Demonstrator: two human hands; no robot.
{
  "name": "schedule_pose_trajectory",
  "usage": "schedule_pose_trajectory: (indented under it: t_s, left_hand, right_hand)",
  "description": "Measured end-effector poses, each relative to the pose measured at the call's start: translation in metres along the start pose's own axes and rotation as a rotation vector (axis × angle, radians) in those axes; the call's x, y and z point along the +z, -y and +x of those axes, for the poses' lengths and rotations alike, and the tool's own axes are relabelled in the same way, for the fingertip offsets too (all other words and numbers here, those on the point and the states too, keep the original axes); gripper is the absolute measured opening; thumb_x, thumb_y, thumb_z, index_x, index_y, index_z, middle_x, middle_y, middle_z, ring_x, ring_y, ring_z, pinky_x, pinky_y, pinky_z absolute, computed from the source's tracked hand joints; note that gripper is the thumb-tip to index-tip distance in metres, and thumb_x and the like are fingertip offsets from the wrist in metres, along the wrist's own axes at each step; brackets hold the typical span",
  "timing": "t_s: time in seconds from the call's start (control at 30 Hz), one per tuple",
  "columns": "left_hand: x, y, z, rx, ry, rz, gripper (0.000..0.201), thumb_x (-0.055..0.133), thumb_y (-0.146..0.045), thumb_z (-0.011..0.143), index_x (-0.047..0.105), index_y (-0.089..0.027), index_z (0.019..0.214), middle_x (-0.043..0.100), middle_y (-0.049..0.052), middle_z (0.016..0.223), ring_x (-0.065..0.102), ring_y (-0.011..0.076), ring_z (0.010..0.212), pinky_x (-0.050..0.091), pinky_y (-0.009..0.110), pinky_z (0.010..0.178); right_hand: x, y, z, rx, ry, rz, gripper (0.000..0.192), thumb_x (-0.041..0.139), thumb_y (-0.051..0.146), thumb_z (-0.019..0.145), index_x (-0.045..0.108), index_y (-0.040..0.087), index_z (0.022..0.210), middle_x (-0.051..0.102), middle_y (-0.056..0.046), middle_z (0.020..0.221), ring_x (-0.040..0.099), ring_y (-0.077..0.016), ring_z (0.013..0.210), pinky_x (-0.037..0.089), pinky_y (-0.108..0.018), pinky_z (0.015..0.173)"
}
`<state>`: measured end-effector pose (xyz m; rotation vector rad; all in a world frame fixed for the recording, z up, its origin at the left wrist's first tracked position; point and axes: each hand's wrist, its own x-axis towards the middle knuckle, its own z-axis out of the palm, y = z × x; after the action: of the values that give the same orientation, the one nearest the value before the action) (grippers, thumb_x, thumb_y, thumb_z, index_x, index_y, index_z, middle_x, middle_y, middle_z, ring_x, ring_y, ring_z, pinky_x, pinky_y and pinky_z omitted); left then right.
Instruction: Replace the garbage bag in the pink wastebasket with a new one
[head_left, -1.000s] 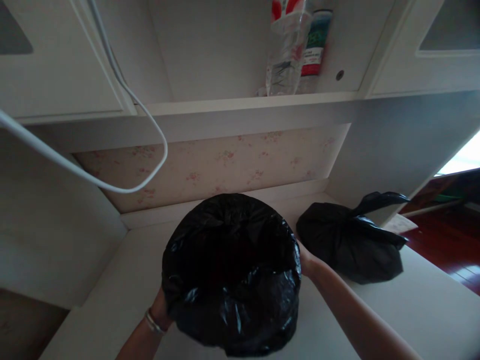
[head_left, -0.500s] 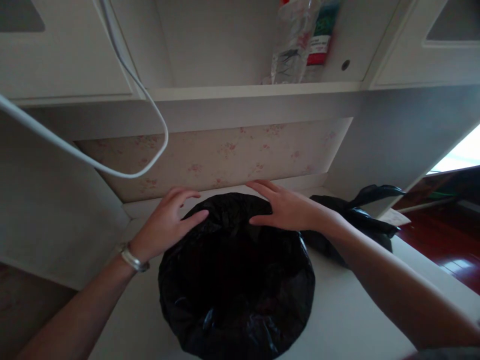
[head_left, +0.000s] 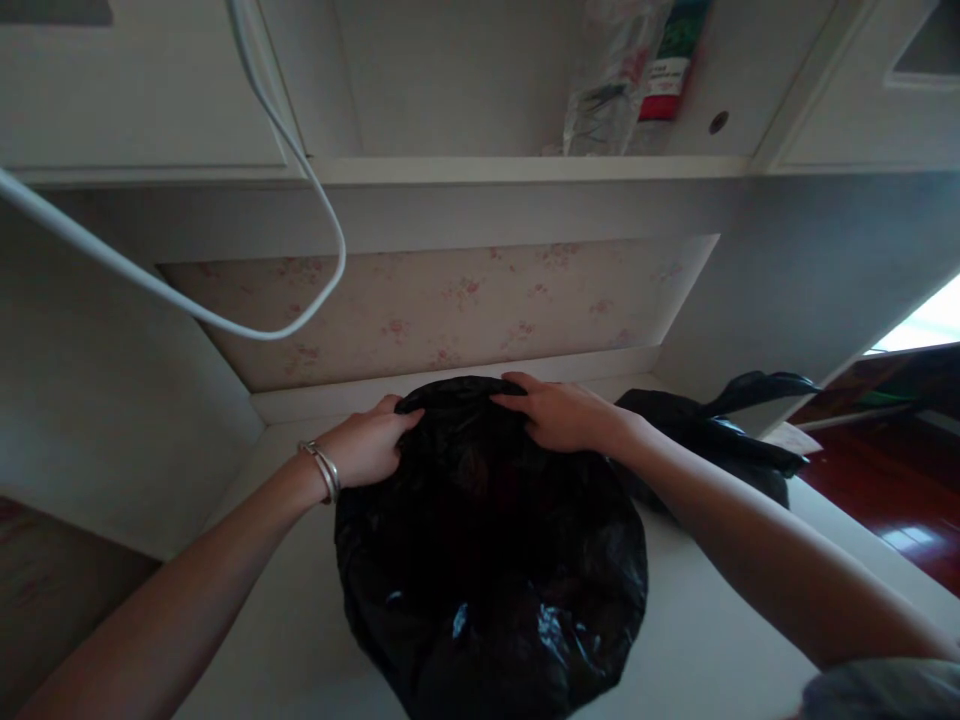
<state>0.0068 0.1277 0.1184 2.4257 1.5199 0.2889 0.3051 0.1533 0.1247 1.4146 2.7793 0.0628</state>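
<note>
A black garbage bag (head_left: pixel 487 590) lines a round bin on the white surface, its mouth spread wide and facing up. My left hand (head_left: pixel 371 443) pinches the bag's far rim on the left, thumb inside and fingers folded over the outside. On the far right of the rim, my right hand (head_left: pixel 559 412) grips the same bag between thumb and fingers. Between the two hands the rim is drawn up. The bin itself is hidden under the plastic, and the bag's inside is too dark to make out.
Right of the bin lies a second, knotted black bag (head_left: pixel 712 440). A white cable (head_left: pixel 300 325) loops down at the upper left. Overhead, a shelf (head_left: pixel 510 170) holds a clear plastic package (head_left: pixel 611 100) and a green-and-red one (head_left: pixel 667 75). Side panels stand left and right.
Both hands have closed on the bag's far rim, where before their fingers were spread beside it. The left hand moved right, and the rim between them is lifted slightly.
</note>
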Motion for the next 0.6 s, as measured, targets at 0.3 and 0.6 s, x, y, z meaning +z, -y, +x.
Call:
schedule_pose_trajectory:
  t_s: [0.3,0.6]
  left_hand:
    - [-0.012,-0.006,0.001,-0.031,-0.027,0.110,0.054,0.053,-0.050,0.090,0.060,-0.028,0.140,0.049,0.012,0.154,0.060,0.0359,0.126,0.044,0.047,0.108]
    - [-0.004,0.011,-0.005,0.035,-0.067,0.004,0.055,0.054,-0.027,0.086,0.059,-0.021,0.140,0.055,0.011,0.148,0.057,0.0301,0.129,0.041,0.042,0.113]
  right_hand:
    - [-0.036,0.039,0.001,-0.382,-0.188,0.227,0.030,0.048,0.019,0.098,0.074,0.020,0.111,0.073,-0.008,0.115,0.068,-0.0223,0.103,0.052,-0.036,0.094]
    - [-0.002,0.056,0.035,-0.343,0.259,0.161,0.040,0.069,0.017,0.083,0.072,0.014,0.122,0.074,-0.015,0.120,0.073,-0.0261,0.098,0.055,-0.033,0.082]
